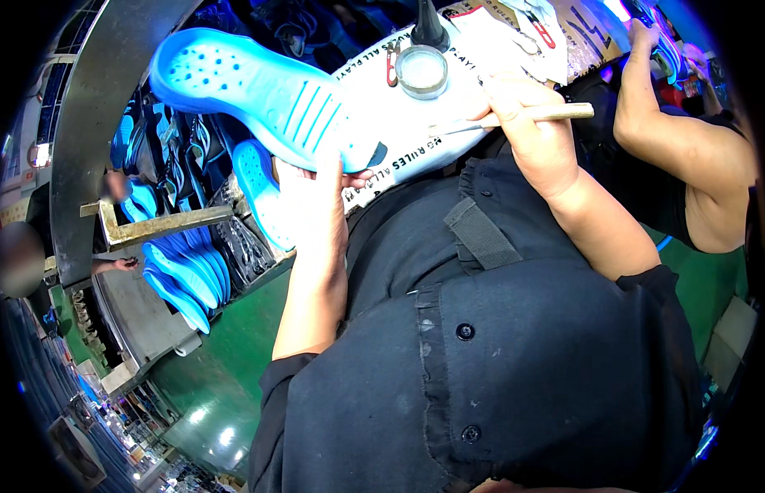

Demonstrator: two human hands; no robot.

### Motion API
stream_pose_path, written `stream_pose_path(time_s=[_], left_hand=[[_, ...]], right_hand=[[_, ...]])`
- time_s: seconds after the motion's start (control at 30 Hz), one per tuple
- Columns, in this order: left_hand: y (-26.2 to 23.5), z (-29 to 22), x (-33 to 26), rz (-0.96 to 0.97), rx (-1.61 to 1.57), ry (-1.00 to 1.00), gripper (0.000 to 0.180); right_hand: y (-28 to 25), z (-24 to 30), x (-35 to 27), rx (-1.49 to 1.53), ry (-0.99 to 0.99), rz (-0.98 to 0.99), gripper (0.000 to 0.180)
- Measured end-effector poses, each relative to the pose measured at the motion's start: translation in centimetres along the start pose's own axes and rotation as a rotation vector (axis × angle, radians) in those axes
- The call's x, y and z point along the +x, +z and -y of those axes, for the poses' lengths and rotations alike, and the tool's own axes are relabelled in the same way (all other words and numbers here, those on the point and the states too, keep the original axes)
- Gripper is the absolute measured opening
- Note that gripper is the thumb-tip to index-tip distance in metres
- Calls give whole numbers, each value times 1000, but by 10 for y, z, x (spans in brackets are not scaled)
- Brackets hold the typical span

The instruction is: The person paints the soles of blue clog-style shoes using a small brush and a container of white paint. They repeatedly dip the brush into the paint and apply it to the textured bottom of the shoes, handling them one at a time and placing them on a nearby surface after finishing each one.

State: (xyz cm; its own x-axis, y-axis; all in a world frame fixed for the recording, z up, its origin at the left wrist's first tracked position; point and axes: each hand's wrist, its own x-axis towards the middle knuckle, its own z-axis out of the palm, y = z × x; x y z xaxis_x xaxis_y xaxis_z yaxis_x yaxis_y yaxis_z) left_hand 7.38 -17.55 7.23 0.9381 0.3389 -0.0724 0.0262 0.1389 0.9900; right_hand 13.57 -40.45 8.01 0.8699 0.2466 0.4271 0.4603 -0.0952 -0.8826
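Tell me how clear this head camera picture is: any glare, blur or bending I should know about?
Head view: strong fisheye bending, so the grey metal beam curves and the corners go black. Glare spots shine on the green floor. The blue insole in the left hand and the brush in the right hand are sharp; the left rim is blurred.

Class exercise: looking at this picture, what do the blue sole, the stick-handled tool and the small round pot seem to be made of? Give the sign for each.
Blue sole: probably moulded foam or rubber, matte, with ridges and dimples pressed in.
Brush handle: looks like bare pale wood, unpainted and dull.
Round pot: seemingly clear glass or plastic, since its rim looks see-through and shiny.
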Motion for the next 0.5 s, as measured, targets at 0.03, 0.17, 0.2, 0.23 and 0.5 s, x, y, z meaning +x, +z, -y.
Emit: stream_pose_path(time_s=[0.03,0.17,0.2,0.23,0.5], left_hand=[[-1,1,1,4,-34,-33,38],[-3,3,1,-12,-121,-100,34],[-5,5,2,-18,-152,-137,32],[-7,6,3,-23,-184,-174,30],[-13,21,8,-14,-313,-329,32]], right_hand=[[0,-1,-2,15,32,-11,30],[-4,-7,-4,32,70,-30,33],[-5,-8,-5,44,83,-29,33],[-5,-9,-5,55,96,-28,33],[-6,-14,-4,57,140,-25,33]])
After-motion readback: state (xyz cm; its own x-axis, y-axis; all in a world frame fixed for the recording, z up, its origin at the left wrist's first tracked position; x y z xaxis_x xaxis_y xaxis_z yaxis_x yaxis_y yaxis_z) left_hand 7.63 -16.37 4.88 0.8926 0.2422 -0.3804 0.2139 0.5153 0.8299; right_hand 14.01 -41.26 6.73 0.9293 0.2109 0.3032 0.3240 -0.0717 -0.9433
